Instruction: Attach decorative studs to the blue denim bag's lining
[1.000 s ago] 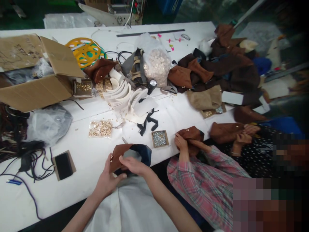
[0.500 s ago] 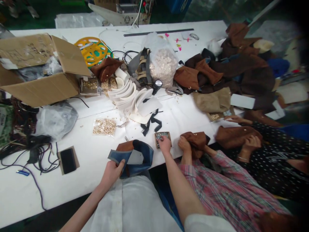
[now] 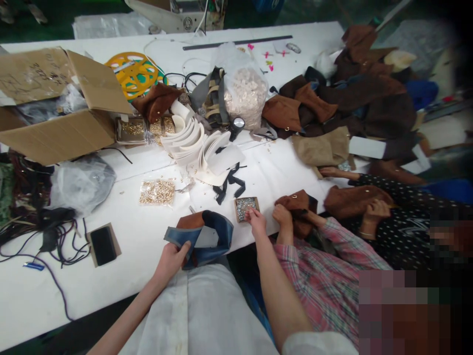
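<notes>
My left hand [image 3: 173, 259] is closed on the near left edge of a boot shaft piece [image 3: 223, 236], thumb on top. The piece is blue on its visible lining, with brown suede at the back, and it stands curled open at the table's front edge. Farther right, my right hand [image 3: 257, 221] has its fingertips pinched together at the near right corner of a small cardboard box [image 3: 235, 211]. Small silvery metal bits [image 3: 244, 204] fill that box. Whatever lies between the fingertips is too small to make out.
To my right a co-worker's hand [image 3: 283, 214] holds a brown suede piece [image 3: 293, 203]; another person works beyond. A bag of gold-coloured bits [image 3: 157, 192], curved white sheets [image 3: 185, 138], a phone [image 3: 103, 245], cables and a large carton [image 3: 55, 135] lie on the white table.
My right hand has drawn back from over the middle of the small box to its near right corner, uncovering more silvery bits. My left hand keeps its hold. The whole view has shifted slightly.
</notes>
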Motion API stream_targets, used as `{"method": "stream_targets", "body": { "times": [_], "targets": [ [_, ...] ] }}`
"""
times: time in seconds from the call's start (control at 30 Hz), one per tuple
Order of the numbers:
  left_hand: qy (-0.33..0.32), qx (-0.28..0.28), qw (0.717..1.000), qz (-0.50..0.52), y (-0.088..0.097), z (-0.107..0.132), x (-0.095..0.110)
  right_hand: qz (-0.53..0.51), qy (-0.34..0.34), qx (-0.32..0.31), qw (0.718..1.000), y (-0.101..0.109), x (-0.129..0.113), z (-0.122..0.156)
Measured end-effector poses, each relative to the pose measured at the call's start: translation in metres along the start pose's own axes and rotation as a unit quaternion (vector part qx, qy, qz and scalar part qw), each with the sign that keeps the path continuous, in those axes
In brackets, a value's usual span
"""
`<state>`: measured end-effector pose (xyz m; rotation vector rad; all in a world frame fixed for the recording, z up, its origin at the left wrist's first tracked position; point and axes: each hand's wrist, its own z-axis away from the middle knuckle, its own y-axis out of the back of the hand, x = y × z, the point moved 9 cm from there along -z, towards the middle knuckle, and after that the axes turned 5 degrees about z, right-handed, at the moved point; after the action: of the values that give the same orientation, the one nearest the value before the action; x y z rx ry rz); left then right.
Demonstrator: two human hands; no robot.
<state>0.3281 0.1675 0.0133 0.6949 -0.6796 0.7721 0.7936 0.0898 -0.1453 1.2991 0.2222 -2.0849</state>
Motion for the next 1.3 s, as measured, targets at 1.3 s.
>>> {"method": "stream_targets", "body": {
  "times": [1.3],
  "targets": [
    [-0.016,-0.004,1.000,0.004,-0.005,0.004,-0.003,-0.062,0.061,0.029,0.996,0.013,-0.039,0.029]
  ]
}}
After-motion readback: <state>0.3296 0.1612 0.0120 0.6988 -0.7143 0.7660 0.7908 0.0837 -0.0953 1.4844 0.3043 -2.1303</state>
